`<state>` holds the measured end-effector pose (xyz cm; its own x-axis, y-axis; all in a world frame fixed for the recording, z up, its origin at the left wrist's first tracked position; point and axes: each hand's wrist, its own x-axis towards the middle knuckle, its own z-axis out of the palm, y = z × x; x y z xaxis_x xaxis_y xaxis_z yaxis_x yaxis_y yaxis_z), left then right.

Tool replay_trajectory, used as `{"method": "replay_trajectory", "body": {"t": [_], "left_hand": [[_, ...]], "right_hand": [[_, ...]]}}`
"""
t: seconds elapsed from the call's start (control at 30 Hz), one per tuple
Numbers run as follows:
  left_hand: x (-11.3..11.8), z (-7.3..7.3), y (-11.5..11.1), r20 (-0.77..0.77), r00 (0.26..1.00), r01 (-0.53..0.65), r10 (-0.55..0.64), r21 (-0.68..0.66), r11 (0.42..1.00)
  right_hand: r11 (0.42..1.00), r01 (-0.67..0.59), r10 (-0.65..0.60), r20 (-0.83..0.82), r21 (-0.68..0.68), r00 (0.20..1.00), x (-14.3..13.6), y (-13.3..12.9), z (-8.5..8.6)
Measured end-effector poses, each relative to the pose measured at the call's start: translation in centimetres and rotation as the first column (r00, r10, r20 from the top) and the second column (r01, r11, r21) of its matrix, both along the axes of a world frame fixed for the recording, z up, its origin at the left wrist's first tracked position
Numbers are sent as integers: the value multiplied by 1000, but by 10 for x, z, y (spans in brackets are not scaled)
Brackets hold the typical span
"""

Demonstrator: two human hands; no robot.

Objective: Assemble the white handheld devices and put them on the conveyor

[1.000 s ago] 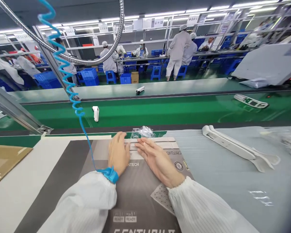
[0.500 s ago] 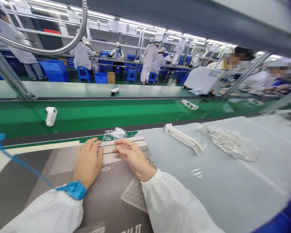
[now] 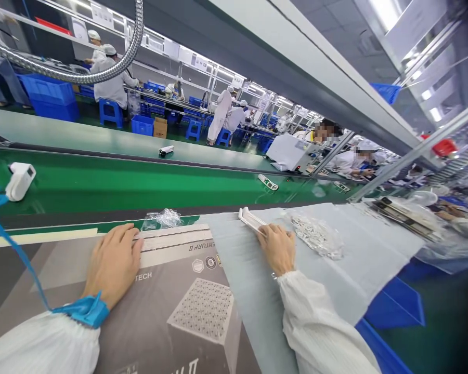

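My left hand [image 3: 113,262], with a blue strap at the wrist, lies flat with fingers a little apart on a printed cardboard sheet [image 3: 152,306]. On the grey mat [image 3: 253,306] to the right, my right hand [image 3: 280,248] is closed round the near end of a long white plastic part [image 3: 249,219], whose far end sticks out to the left. A bag of small white pieces [image 3: 317,236] lies just right of that hand. Crumpled clear plastic [image 3: 163,219] sits beyond the sheet.
A green conveyor [image 3: 132,189] crosses behind the work surface, carrying a white device [image 3: 20,182] and a white frame [image 3: 268,182]. Blue bins [image 3: 395,304] stand at the lower right. A metal hose [image 3: 81,78] hangs at upper left. People in white work beyond.
My right hand has moved right from the cardboard sheet to the long white part and closed on it. My left hand stays on the sheet. The view has turned right and tilted.
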<state>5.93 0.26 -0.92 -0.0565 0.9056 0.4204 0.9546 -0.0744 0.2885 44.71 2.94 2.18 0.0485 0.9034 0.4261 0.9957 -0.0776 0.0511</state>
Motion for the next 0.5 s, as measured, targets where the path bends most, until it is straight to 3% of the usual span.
{"method": "replay_trajectory", "body": {"t": [0.1,0.17,0.23,0.37,0.5], "left_hand": [[0,0,0,2,1000,-1,1,1,1000],[-1,0,-1,-2,1000,3,-3,9,1000],[-1,-1,0,-8,1000,8,-8,21,1000],[-1,-1,0,-12,1000,14,-13,31,999],[-1,-2,0,-9,1000,13,-13,20,1000]], "right_hand": [[983,-175,174,-32,-62,984,-13,-18,-3],[967,-233,223,-101,-105,970,-17,-24,-2],[981,-172,159,-143,-84,977,-14,-22,3],[997,63,-67,-92,-49,993,6,1,15],[988,76,-84,-50,-135,995,20,20,15]]}}
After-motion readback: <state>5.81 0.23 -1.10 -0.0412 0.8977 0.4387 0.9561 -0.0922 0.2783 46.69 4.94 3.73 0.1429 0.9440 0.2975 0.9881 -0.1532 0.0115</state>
